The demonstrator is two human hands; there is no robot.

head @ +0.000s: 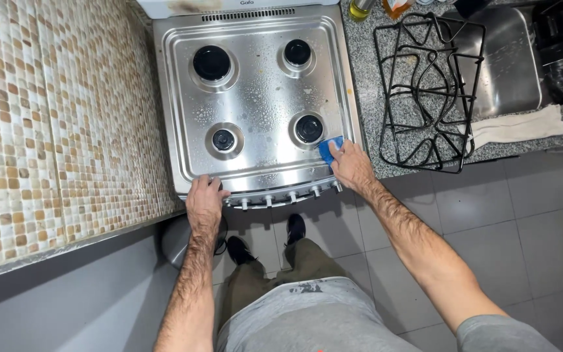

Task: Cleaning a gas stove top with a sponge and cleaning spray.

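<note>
- Stove top (255,98): a stainless steel surface with four bare burners, wet and speckled with droplets and foam, its grates taken off. It stands between a mosaic-tiled wall (47,124) on the left and a granite bench (366,91) on the right.
- Left hand (203,202): laid palm-down over the front left edge of the stove top, fingers curled on the rim, holding nothing. A row of control knobs (288,195) runs along the front just to its right.
- Blue sponge (328,148): pressed on the stove top at the front right corner, just beside the front right burner (309,128).
- Right hand (352,166): clamped on the blue sponge, fingers over it. The sponge lies directly ahead of this hand, and the uncleaned surface stretches away and to the left of it. The right hand is far nearer the sponge; the two hands are well apart.
- Black wire grate (425,91): lying flat on the bench to the right of the stove, part over the edge of a steel sink (509,65). A pale folded cloth (522,125) lies beside it.
- Hidden or unclear: most of the sponge is covered by the fingers, so its long axis cannot be told. The bottles at the top edge and the sink's far side are cut off.
</note>
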